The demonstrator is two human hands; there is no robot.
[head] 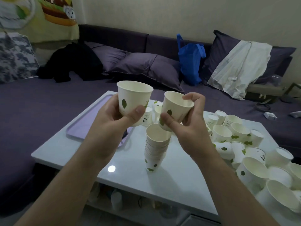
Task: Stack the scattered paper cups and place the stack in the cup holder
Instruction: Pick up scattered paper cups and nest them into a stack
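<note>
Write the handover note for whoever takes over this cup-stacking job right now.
Left hand: grips one white leaf-print paper cup, upright, lifted.
Right hand: pinches a second cup, tilted, just above the stack.
Done: a stack of nested paper cups stands upright on the white glossy table.
Left: add both held cups, then the pile of loose cups at the table's right. No cup holder is identifiable in view; find it before placing the stack.
</note>
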